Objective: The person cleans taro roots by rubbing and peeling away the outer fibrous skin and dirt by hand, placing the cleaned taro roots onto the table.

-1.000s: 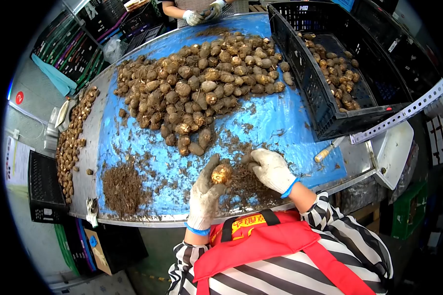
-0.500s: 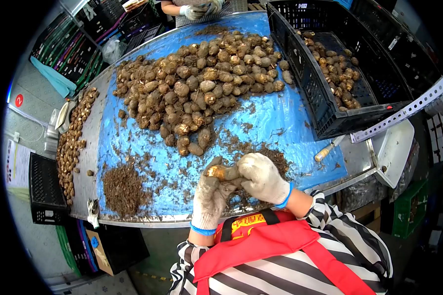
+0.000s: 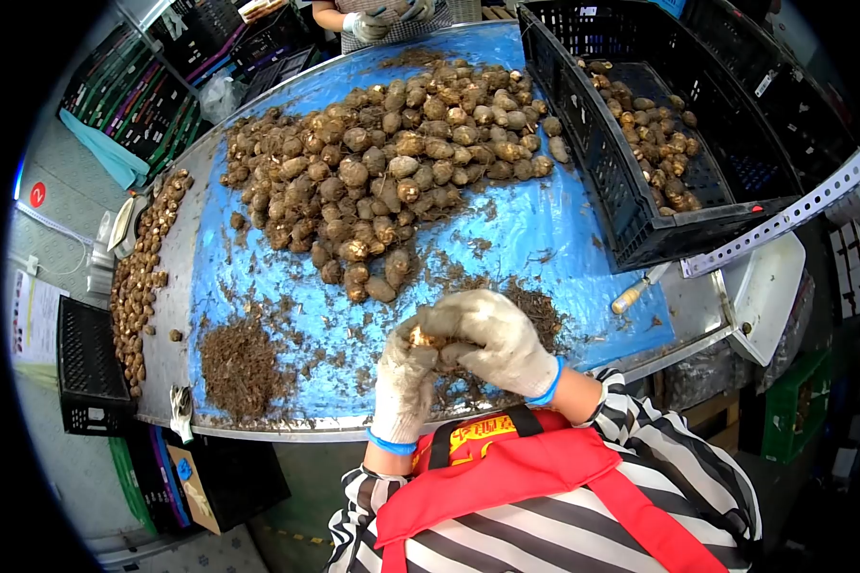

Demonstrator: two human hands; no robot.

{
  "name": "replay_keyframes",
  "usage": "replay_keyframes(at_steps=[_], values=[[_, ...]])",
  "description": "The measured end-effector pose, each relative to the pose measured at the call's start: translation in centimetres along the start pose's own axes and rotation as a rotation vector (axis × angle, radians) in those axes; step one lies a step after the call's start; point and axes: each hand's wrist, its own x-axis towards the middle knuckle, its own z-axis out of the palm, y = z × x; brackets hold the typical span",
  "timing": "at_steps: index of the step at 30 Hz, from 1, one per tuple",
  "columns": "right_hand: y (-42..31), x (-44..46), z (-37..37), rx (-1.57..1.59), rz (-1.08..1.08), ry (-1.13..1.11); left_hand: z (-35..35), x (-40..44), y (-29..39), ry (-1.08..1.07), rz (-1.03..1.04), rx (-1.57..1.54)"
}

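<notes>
A taro root (image 3: 424,337) with a pale patch showing sits between my two gloved hands, mostly covered by fingers. My left hand (image 3: 406,374) is closed around its left side. Curled over the top and right side of the taro is my right hand (image 3: 495,342), also closed on it. Both gloves are cream, soiled, with blue bands at the wrists. Beyond my hands, a large heap of brown hairy taros (image 3: 373,172) lies on a blue plastic sheet (image 3: 545,229). Root scraps are scattered on the sheet below my hands.
A black crate (image 3: 583,124) partly filled with taros stands at the right. Near it lies a wooden-handled tool (image 3: 629,296). Small taros (image 3: 139,286) line the left edge, with a glove (image 3: 181,411) and a scrap pile (image 3: 239,368) nearby. A co-worker's gloved hand (image 3: 368,26) shows across the table.
My right hand has moved left and rolled over the taro, covering more of it. The taro's exposed part looks smaller. Across the table, the co-worker's hands have moved apart.
</notes>
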Motion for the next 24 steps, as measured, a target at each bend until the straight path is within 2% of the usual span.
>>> replay_keyframes(at_steps=[2,5,9,10,12,14,15,16,18,19,22,23,24], values=[[0.5,-0.5,1.2,0.041,0.040,-0.024,0.6,0.1,-0.1,-0.024,0.014,-0.060],[0.4,-0.8,0.1,-0.165,0.139,-0.130,0.4,0.0,-0.7,0.029,0.072,-0.059],[2.0,-1.7,-2.1,-0.237,0.311,-0.325,-0.9,-0.1,0.3,-0.021,0.039,-0.087],[1.8,-1.8,-2.3,-0.215,0.440,-0.316,-0.9,0.0,0.3,-0.013,0.056,-0.061],[2.6,-2.5,-2.2,-0.121,0.490,-0.272,-0.7,0.2,0.4,-0.006,0.085,-0.003],[0.0,-0.9,-2.1,0.207,0.575,-0.187,-0.2,0.2,0.5,-0.009,0.082,0.051],[-0.9,-0.1,-2.2,0.063,0.409,-0.190,0.1,0.2,0.3,-0.005,0.093,0.082],[-0.8,-0.1,-1.5,0.034,0.245,-0.096,0.3,0.2,0.2,0.001,0.105,0.113],[-0.1,-0.2,-0.3,-0.019,0.003,-0.071,-0.2,0.2,-0.4,-0.003,0.099,0.138],[0.1,-0.6,0.5,-0.060,-0.013,-0.014,-0.5,0.1,-0.5,0.001,0.078,0.127],[0.5,-0.9,0.1,-0.117,-0.006,-0.088,-0.4,0.0,-0.3,0.038,0.060,0.121],[0.5,-0.6,-0.9,-0.087,-0.013,-0.160,-0.7,0.0,-0.6,0.049,0.062,0.098],[1.4,-1.3,-1.5,-0.136,0.038,-0.354,-1.0,0.0,-0.9,0.060,0.062,0.072]])
